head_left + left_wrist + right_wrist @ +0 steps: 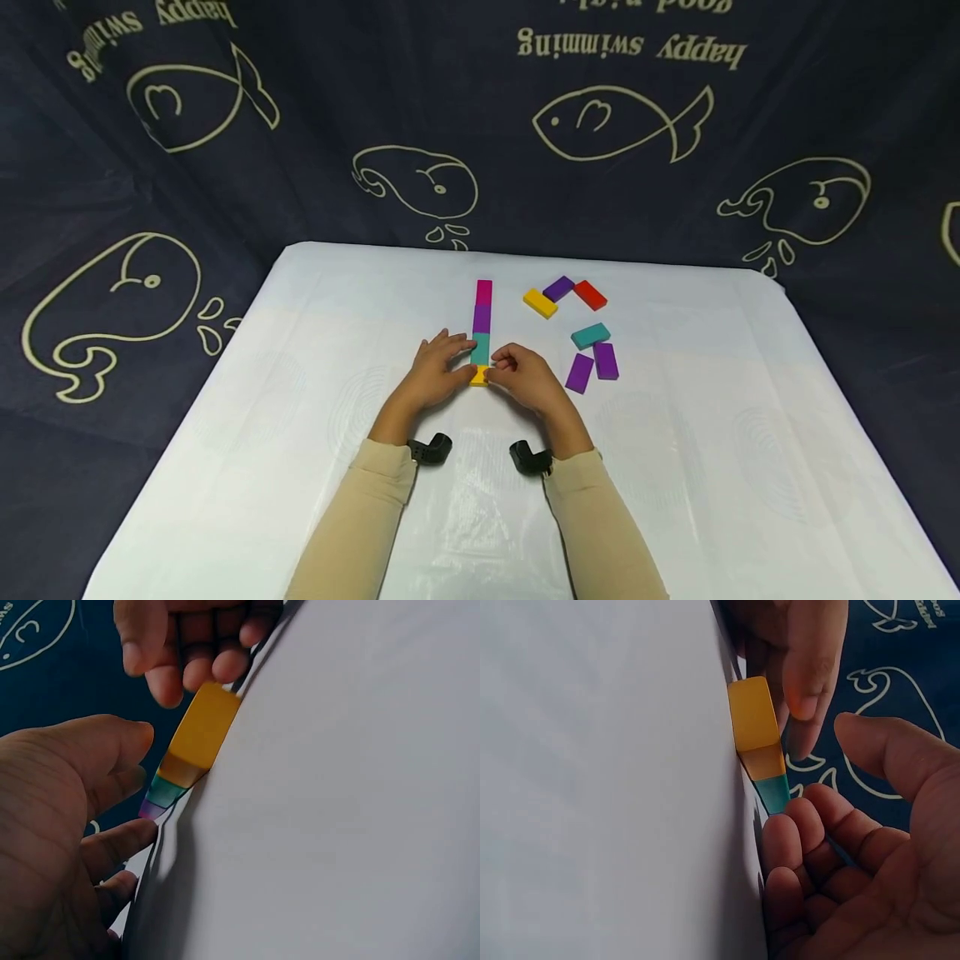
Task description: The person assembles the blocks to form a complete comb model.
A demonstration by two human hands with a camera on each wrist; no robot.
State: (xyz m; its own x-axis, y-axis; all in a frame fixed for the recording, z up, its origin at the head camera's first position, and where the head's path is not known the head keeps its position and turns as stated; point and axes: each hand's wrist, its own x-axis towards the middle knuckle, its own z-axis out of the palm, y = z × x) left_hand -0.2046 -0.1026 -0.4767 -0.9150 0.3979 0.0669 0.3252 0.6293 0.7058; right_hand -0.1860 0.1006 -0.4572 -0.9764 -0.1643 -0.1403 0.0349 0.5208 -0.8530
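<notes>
The left hand (438,372) holds nothing, thumb and fingers loosely parted. At its three o'clock lies the yellow block (478,381), with teal (480,353), purple (482,318) and magenta (483,292) blocks lined up toward twelve. The right hand (525,379), fingers bent, thumb apart, grips nothing; loose blocks (591,336) lie between its one and three o'clock.

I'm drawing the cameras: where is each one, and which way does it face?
Head: on the person's head, looking forward and down at the table; left hand, right hand, sleeves show.
Left wrist: worn there, faces the yellow end block; both hands show.
Right wrist: worn there, faces that block too; both hands show.
Both wrist views share that and the teal block.
</notes>
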